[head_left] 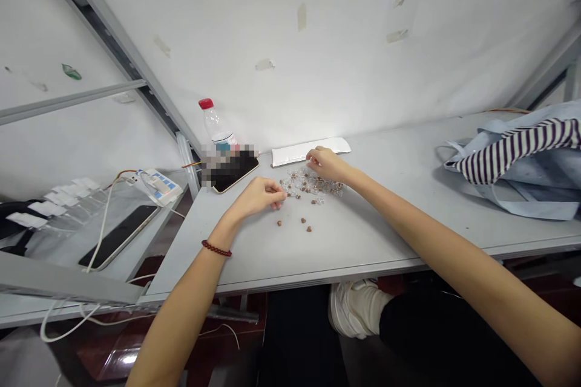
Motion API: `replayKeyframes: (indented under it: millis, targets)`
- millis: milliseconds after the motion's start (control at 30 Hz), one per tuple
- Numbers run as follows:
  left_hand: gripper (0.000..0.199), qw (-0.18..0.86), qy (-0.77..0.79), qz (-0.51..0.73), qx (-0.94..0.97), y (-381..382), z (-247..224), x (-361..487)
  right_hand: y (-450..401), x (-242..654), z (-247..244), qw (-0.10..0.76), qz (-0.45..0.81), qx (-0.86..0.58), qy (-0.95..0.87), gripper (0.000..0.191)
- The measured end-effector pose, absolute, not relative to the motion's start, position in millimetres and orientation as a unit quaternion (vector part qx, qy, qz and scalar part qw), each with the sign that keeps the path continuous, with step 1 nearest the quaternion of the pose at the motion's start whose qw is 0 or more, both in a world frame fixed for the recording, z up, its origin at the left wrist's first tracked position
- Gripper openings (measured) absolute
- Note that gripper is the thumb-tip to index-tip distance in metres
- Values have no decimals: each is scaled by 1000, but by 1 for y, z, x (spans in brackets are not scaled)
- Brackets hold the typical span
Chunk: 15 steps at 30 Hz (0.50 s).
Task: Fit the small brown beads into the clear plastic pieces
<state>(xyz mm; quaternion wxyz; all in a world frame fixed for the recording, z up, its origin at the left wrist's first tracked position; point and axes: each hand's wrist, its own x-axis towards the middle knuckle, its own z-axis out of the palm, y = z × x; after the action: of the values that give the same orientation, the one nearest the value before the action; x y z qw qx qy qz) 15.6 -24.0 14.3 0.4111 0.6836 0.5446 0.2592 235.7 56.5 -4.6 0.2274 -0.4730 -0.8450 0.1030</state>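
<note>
left hand point(263, 195): half-curled, can't tell if it's gripping | right hand point(325, 162): fingertips bunched, grip hidden | little clear pieces point(297, 181): heaped between them, kinda blurry | bag point(526, 154): cut off

This looks like a work bay in a workshop or small assembly room, though an office corner cannot be ruled out. A plain grey table point(408, 166) stands against a bare white wall point(336, 91) marked with scraps of tape point(302, 17). A grey metal frame point(72, 98) walls off the left side, and beyond it lie a power strip point(161, 186), a loose white cable point(103, 224) and a dark phone point(120, 236). Personal belongings share the spot: a cloth bag point(521, 151) at the right, a drink bottle point(216, 127) by the wall
</note>
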Motion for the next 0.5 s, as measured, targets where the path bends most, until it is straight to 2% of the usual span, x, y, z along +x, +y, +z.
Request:
replayKeyframes:
  millis: [100, 167, 367, 500]
  targets:
    - [11, 412, 534, 320, 665, -24, 14, 18, 41, 240, -2, 334, 218, -452, -798, 15]
    - [14, 414, 520, 358, 656, -24, 14, 21, 31, 239, 1, 371, 297, -443, -760, 14]
    - [26, 422, 477, 446, 629, -22, 9, 28, 16, 225, -1, 388, 429, -374, -724, 16]
    - [26, 419, 456, 456, 639, -22, 8, 29, 14, 218, -5, 395, 431, -344, -735, 19]
